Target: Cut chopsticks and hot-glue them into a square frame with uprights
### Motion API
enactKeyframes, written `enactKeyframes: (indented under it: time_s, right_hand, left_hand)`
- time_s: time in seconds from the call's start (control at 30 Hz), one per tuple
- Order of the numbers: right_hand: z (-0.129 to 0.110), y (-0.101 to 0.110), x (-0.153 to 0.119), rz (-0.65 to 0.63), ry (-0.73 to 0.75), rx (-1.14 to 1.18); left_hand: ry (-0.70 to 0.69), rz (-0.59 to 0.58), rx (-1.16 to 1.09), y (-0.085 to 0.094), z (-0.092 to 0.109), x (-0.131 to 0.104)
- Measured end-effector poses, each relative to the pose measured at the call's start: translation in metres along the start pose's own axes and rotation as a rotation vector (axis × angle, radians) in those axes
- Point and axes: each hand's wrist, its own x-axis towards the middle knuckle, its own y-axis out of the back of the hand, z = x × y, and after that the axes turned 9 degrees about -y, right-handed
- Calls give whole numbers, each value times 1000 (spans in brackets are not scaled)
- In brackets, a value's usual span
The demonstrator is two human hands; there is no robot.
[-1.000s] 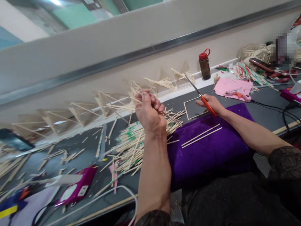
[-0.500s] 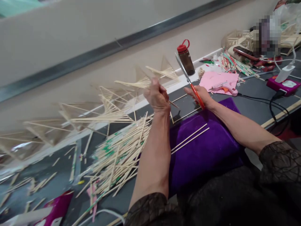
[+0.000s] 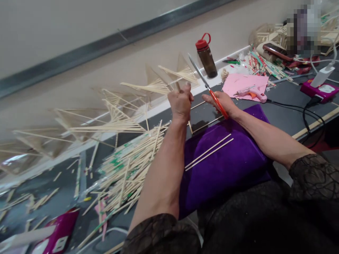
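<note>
My left hand [image 3: 180, 106] is closed in a fist around a thin wooden stick [image 3: 178, 85], whose end pokes out above the fingers, blurred. My right hand [image 3: 225, 103] holds a pair of scissors [image 3: 217, 102] by the orange handles, blades pointing up and away, apart from the stick. Below the hands, a frame of joined sticks [image 3: 208, 125] lies on the dark table. Two loose sticks [image 3: 209, 153] rest on the purple cloth [image 3: 225, 169] in front of me. A heap of wooden sticks [image 3: 132, 165] on plastic wrapping lies left of my forearm.
Stick lattice structures [image 3: 111, 125] stand along the wall. A brown bottle [image 3: 207, 60] with a red lid is behind the scissors. At right are a pink glue gun [image 3: 251, 93] on pink paper [image 3: 238, 83] and a purple power strip [image 3: 319, 88] with cables.
My left fist has turned, so the stick that stuck out below it no longer shows there. The scissors stay in my right hand; the whole view has shifted slightly.
</note>
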Motion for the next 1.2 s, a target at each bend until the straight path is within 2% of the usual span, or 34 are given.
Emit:
enactKeyframes:
  time_s: [0.03, 0.1, 0.2, 0.27, 0.33, 0.4, 0.57, 0.77, 0.93, 1.07, 1.13, 1.2]
  right_hand:
    - [1, 0, 1, -3, -4, -12]
    - [1, 1, 3, -14, -12, -33]
    - [-1, 3, 1, -14, -12, -52]
    - [-2, 4, -2, -8, -2, -53]
    - [-3, 5, -5, -7, 0, -53]
    - [-4, 5, -7, -16, -3, -79]
    - [-5, 5, -6, -23, 22, -213]
    - [-7, 4, -6, -22, 18, -224]
    - [-9, 4, -9, -36, 27, -238]
    - [-8, 5, -8, -12, 40, -230]
    - [-7, 6, -8, 17, 59, -190]
    - [-5, 7, -7, 35, 71, -122]
  left_hand:
    - [-90, -32, 149, 6, 12, -5]
    - [-156, -246, 383, 19, 36, -22]
    - [-42, -645, 561, 36, 61, -64]
    - [-23, -842, 681, 41, 67, -94]
    - [-4, -936, 845, 41, 67, -117]
    - [39, -1001, 971, 38, 63, -131]
    - [30, -1030, 1137, 34, 55, -134]
    - [-6, -1068, 1239, 31, 56, -132]
    - [30, -1034, 1211, 29, 57, -134]
    - [-24, -1024, 1148, 33, 52, -136]
    - [-54, -972, 1131, 41, 49, -132]
    - [-72, -805, 1058, 52, 47, -122]
